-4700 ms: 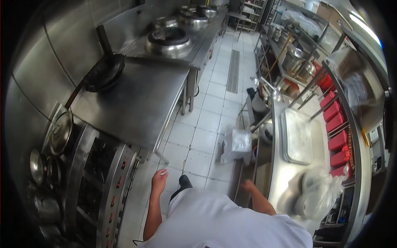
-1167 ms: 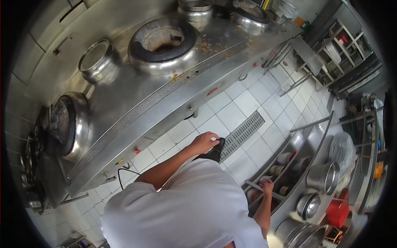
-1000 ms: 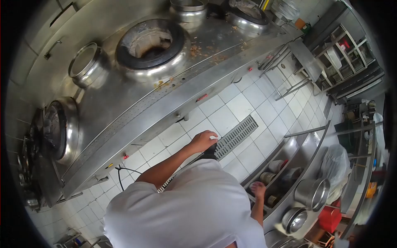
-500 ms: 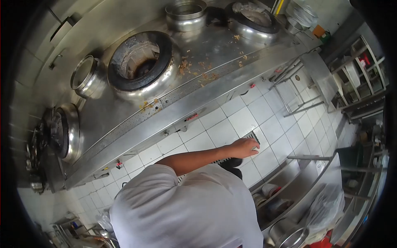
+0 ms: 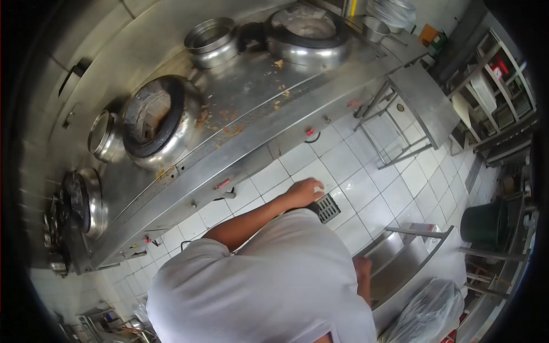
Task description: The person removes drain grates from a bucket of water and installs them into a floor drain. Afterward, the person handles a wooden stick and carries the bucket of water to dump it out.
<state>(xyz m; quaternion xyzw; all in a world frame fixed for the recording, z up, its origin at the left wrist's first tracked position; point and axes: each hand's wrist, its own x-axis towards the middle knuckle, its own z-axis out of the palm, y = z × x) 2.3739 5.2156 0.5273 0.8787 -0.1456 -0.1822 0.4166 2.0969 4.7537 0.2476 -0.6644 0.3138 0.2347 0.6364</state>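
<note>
My left hand reaches out over the white tiled floor, in front of the steel stove. Its fingers are loosely bent with a gap at the thumb, and nothing shows in them. Just below it in view is a slotted floor drain. My right hand hangs by my right side, near a steel shelf unit. Only part of it shows past my white shirt, and its fingers are hard to make out.
Along the upper left runs a steel wok range with round burners and brown food scraps. A steel table stands at upper right, beside a rack. Toward lower right are a dark green bin and a clear plastic bag.
The view has turned and shifted right along the range. My left hand has drawn in toward my body and bent more. My right hand has come into view.
</note>
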